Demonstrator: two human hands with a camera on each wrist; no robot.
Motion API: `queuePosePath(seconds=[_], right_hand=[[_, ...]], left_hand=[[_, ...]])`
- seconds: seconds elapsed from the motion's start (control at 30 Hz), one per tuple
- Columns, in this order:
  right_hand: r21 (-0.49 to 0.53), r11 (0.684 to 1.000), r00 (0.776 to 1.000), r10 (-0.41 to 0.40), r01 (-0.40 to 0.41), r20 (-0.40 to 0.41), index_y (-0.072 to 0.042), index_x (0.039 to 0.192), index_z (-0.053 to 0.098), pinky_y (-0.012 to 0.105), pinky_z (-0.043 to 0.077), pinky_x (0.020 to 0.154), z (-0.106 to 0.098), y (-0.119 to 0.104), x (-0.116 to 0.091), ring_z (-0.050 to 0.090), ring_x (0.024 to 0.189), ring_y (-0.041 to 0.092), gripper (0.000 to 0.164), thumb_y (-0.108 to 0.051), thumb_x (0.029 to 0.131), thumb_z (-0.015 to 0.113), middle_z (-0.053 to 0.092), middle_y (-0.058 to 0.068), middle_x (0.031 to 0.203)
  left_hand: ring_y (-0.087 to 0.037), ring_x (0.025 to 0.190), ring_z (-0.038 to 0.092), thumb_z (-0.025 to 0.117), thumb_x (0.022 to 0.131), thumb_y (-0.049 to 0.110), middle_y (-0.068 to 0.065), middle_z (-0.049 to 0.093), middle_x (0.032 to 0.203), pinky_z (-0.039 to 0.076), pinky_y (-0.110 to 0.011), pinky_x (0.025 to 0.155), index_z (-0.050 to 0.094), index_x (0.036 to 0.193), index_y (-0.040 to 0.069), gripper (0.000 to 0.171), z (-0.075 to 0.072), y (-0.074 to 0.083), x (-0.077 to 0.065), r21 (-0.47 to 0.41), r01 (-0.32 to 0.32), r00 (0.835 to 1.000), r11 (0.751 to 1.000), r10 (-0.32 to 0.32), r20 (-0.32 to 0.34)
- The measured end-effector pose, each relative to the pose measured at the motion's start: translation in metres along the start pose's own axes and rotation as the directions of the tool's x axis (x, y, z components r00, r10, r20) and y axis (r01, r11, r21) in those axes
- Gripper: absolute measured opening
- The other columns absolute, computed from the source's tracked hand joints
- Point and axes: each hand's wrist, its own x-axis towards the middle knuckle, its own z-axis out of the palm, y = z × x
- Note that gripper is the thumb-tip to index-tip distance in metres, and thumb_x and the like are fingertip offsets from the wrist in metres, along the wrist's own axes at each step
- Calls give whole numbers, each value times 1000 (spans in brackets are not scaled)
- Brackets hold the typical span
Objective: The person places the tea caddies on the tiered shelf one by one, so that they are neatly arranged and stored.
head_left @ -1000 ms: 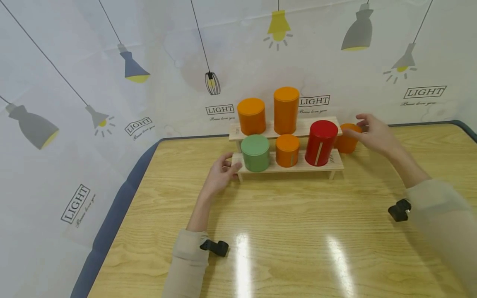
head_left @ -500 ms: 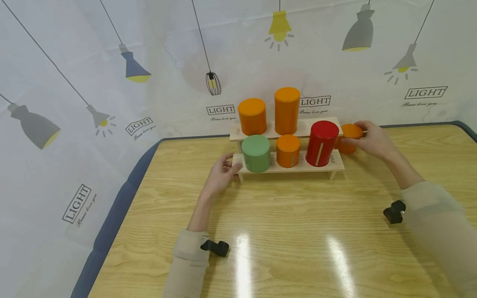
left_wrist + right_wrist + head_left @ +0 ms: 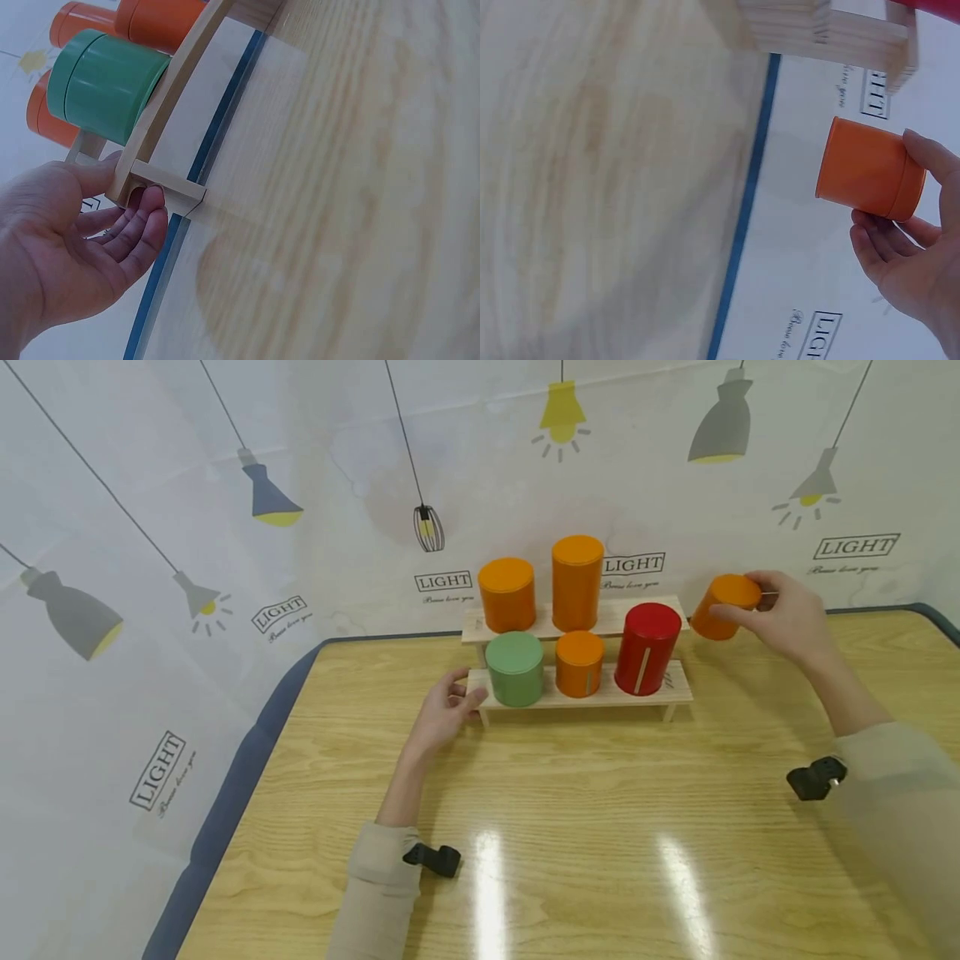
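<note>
A two-step wooden display rack [image 3: 549, 692] stands near the back of the table. My left hand [image 3: 444, 710] pinches the left end of its lower step, thumb above and fingers curled beneath in the left wrist view. My right hand [image 3: 795, 618] holds a small orange canister [image 3: 723, 606] by its lid end, raised and tilted beyond the rack's right end. In the right wrist view this orange canister [image 3: 870, 169] is apart from the table. On the lower step stand a green canister [image 3: 514, 670], a small orange one and a red canister [image 3: 647, 650].
Two more orange canisters, one medium [image 3: 507, 596] and one tall [image 3: 577, 583], stand on the upper step, left and middle. A wall covering [image 3: 337, 552] printed with lamps rises right behind the table [image 3: 585, 810]. Blue edging [image 3: 247, 777] runs along the table's left side.
My right hand has closed on the small orange canister and lifted it off the table, up and slightly right, tilting it. The left hand and the rack have stayed put.
</note>
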Motion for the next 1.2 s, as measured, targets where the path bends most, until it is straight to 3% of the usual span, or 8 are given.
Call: queuePosePath(seconds=[0.3,0.5,1.2], right_hand=[[27,1000,998,-7,9,-66,-3,150,44,18,41,74,-14,-30,2,47,95,3,76,-46,93,70,52,22,135],[39,998,996,-49,52,-72,-5,149,47,16,41,76,-9,-53,4,49,95,3,73,-46,92,71,55,20,134],[96,984,986,-154,147,68,0,141,53,12,46,73,22,-102,8,56,101,25,66,-41,93,73,60,19,125]], left_hand=[[-32,101,62,66,101,19,-18,53,114,61,-38,88,37,152,0,62,-1,0,0,1,-2,1000,1000,2,6],[-36,103,62,65,101,18,-18,51,115,59,-43,91,33,154,-2,64,-1,5,-2,3,13,1000,1000,-13,21],[-33,100,64,66,100,20,-17,52,114,61,-39,88,36,153,0,64,-1,2,-2,5,4,1000,1000,-4,16]])
